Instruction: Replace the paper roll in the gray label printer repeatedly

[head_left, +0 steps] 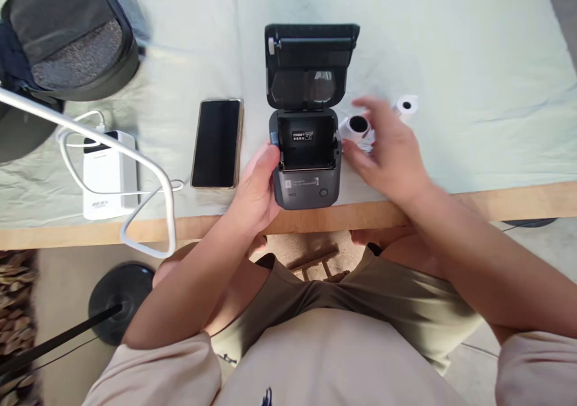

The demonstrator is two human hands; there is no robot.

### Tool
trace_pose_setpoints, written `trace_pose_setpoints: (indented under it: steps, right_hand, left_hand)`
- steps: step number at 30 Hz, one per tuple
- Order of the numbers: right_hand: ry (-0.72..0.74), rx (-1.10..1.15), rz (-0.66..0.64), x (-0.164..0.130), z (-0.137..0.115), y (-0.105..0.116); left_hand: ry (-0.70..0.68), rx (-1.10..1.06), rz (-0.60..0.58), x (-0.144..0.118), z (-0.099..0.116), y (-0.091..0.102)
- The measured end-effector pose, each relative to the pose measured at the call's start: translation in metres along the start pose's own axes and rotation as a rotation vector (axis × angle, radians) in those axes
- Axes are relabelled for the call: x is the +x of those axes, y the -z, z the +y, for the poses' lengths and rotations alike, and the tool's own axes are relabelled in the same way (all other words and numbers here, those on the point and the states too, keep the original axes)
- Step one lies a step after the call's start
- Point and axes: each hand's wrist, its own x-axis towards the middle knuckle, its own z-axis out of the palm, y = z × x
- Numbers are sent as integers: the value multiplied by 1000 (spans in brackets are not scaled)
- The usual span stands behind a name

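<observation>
A dark grey portable label printer [306, 186] sits near the table's front edge with its lid [312, 63] raised. Its paper bay is bare inside, showing a small printed sticker on the inner wall. My left hand [261, 183] grips the printer's left side, thumb on the top edge. Just right of the printer is a white paper roll [349, 130] with a dark hollow core. My right hand [390, 147] is around that roll, thumb and fingers apart; whether they touch it I cannot tell. Behind this hand lies a second, smaller white roll [408, 106].
A black phone [217, 144] lies left of the printer. Farther left are a white power bank [108, 180] with a cable and a dark bag [67, 39]. A thick white curved tube [135, 153] crosses the left side. The wooden table edge [518, 200] runs in front of me.
</observation>
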Motion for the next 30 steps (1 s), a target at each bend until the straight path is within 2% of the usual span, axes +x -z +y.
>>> trace_pose_setpoints:
  steps: [3,5,7,9,13,16,21,25,27,30]
  right_hand:
    - [-159,340,100,5,-4,1]
    - [-318,595,99,9,-8,5]
    - [-473,820,14,12,-12,13]
    - [-560,977,-97,14,-16,23]
    - [-558,1099,-225,12,-19,38]
    - [-559,1100,-246,10,-18,36]
    - [-414,903,-135,6,-29,24]
    - [-134,653,28,1,-49,26]
    - [-10,519,66,-4,-57,27]
    - [81,382,93,-10,-61,26]
  left_hand:
    - [11,-25,11,-1,2,-2]
    - [15,-42,17,-2,4,-3]
    - [17,-32,28,-1,4,-4]
    - [17,1,43,-1,5,-5]
    - [33,35,102,0,5,-7]
    - [45,41,118,0,6,-8]
    - [32,33,68,0,5,-6]
    - [8,-5,20,-1,2,-3]
    - [-8,-5,1,-2,1,-3]
    - [1,11,-2,-3,1,-4]
